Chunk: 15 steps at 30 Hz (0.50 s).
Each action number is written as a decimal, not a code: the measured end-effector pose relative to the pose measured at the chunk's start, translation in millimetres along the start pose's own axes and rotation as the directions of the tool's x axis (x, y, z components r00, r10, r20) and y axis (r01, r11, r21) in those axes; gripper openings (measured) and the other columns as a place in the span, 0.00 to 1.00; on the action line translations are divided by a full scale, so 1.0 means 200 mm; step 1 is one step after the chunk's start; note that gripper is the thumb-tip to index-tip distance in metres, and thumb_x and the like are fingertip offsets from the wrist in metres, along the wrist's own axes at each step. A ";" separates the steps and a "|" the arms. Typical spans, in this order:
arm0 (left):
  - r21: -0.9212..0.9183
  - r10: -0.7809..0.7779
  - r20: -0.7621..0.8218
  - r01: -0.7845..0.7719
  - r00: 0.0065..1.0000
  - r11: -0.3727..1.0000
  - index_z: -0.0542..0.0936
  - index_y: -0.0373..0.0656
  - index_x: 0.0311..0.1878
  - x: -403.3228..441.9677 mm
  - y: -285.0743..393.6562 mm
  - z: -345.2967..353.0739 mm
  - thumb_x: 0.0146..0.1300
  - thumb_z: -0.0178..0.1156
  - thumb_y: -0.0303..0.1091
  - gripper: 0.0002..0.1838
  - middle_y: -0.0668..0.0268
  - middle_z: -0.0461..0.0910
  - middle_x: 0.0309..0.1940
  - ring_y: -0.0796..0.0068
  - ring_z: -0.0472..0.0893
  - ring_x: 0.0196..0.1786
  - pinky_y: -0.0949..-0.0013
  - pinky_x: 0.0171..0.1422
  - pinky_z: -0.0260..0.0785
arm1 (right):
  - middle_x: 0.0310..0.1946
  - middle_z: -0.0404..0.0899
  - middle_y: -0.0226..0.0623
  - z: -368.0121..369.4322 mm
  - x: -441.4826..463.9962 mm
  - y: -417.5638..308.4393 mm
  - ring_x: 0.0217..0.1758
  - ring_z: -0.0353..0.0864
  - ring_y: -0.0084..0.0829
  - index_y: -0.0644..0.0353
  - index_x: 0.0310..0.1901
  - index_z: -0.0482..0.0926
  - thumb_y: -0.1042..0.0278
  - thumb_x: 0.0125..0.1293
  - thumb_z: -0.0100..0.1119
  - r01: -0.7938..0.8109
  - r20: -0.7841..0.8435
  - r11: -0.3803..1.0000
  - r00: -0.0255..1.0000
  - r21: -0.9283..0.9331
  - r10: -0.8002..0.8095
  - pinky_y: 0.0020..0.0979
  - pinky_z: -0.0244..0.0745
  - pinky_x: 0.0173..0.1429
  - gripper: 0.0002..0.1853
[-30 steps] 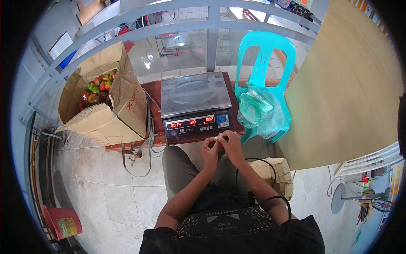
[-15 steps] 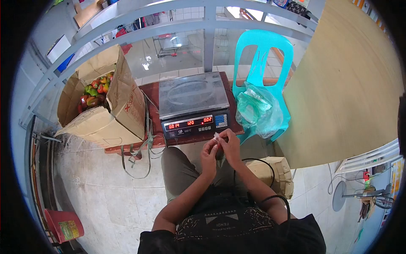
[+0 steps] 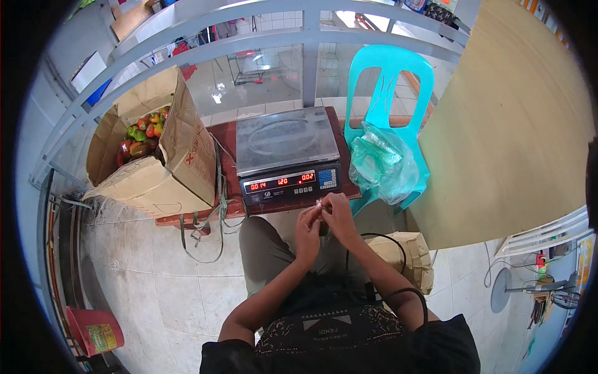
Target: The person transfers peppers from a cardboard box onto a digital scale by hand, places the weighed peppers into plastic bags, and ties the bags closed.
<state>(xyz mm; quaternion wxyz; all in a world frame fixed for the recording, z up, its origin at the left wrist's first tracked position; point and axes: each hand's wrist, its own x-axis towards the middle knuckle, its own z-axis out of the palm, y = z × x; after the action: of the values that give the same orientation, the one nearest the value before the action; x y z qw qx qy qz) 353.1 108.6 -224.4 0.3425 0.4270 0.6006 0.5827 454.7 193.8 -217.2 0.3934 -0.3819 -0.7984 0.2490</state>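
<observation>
Over my lap, close to the front edge of the low table, my left hand [image 3: 306, 224] and my right hand [image 3: 337, 214] meet with fingers pinched. Between the fingertips a whitish, clear plastic bag end [image 3: 318, 203] sticks up. Below the fingers the rest of the bag is mostly hidden, and I cannot make out its contents. Just beyond the hands stands a digital weighing scale [image 3: 288, 146] with a bare metal pan and lit red digits.
The scale rests on a dark red low table [image 3: 225, 140]. At left is an open cardboard box [image 3: 184, 177] holding red and green peppers [image 3: 145, 132]. Plastic bags [image 3: 383, 162] lie on a turquoise chair [image 3: 423, 81] at right. A plywood sheet [image 3: 504, 131] stands beyond it.
My fingers have shifted slightly around the plastic end, and less of it shows now. The view has moved a little; everything else stays in place.
</observation>
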 end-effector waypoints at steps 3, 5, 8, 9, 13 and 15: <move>-0.046 0.051 -0.073 -0.055 0.996 0.997 0.76 0.33 0.51 0.04 0.03 0.02 0.63 0.55 0.17 0.13 0.59 0.76 0.52 0.72 0.80 0.51 0.70 0.57 0.73 | 0.31 0.75 0.40 -0.02 0.00 -0.01 0.41 0.73 0.45 0.60 0.31 0.73 0.75 0.51 0.63 -0.126 0.043 0.992 0.991 0.012 0.125 0.44 0.66 0.48 0.08; -0.113 0.014 -0.071 -0.022 0.997 0.993 0.76 0.34 0.47 0.07 0.04 0.02 0.63 0.57 0.17 0.10 0.59 0.78 0.48 0.74 0.81 0.47 0.72 0.53 0.75 | 0.31 0.76 0.40 -0.01 -0.01 -0.02 0.42 0.73 0.45 0.60 0.31 0.73 0.75 0.51 0.63 -0.129 0.014 0.991 0.992 0.043 0.129 0.43 0.66 0.48 0.08; -0.126 -0.063 0.027 0.065 0.998 0.990 0.75 0.34 0.44 0.12 -0.02 -0.01 0.63 0.59 0.18 0.07 0.61 0.81 0.41 0.76 0.83 0.42 0.73 0.48 0.76 | 0.31 0.77 0.39 -0.02 -0.01 -0.01 0.42 0.74 0.44 0.60 0.31 0.74 0.74 0.51 0.64 -0.131 0.011 0.989 0.991 0.068 0.131 0.42 0.67 0.49 0.08; -0.125 -0.049 0.037 0.053 0.998 0.991 0.75 0.35 0.43 0.13 -0.03 -0.01 0.63 0.59 0.18 0.07 0.62 0.81 0.39 0.76 0.83 0.40 0.73 0.46 0.76 | 0.31 0.77 0.39 -0.02 0.00 -0.01 0.43 0.74 0.44 0.60 0.32 0.74 0.74 0.51 0.64 -0.131 0.016 0.989 0.991 0.075 0.130 0.42 0.67 0.49 0.08; 0.077 -0.008 0.017 0.007 1.000 0.997 0.76 0.35 0.40 0.14 -0.02 -0.01 0.63 0.59 0.19 0.04 0.63 0.81 0.32 0.78 0.82 0.35 0.73 0.40 0.76 | 0.31 0.78 0.39 -0.05 0.01 0.00 0.41 0.75 0.43 0.62 0.31 0.75 0.74 0.52 0.65 -0.131 0.066 0.989 0.990 0.065 0.127 0.42 0.69 0.48 0.08; 0.101 -0.042 0.017 0.040 0.999 0.994 0.76 0.35 0.38 0.15 0.01 0.00 0.61 0.59 0.19 0.03 0.64 0.81 0.29 0.79 0.82 0.33 0.73 0.38 0.74 | 0.31 0.78 0.38 -0.04 0.01 0.01 0.40 0.74 0.43 0.61 0.33 0.74 0.75 0.52 0.64 -0.147 0.084 0.985 0.987 0.095 0.139 0.42 0.69 0.47 0.09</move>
<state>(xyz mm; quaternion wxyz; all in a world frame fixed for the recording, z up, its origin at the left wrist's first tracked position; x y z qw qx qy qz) 340.8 135.6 -219.1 0.3381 0.4367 0.6345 0.5408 462.2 197.3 -213.1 0.3621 -0.4079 -0.7700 0.3310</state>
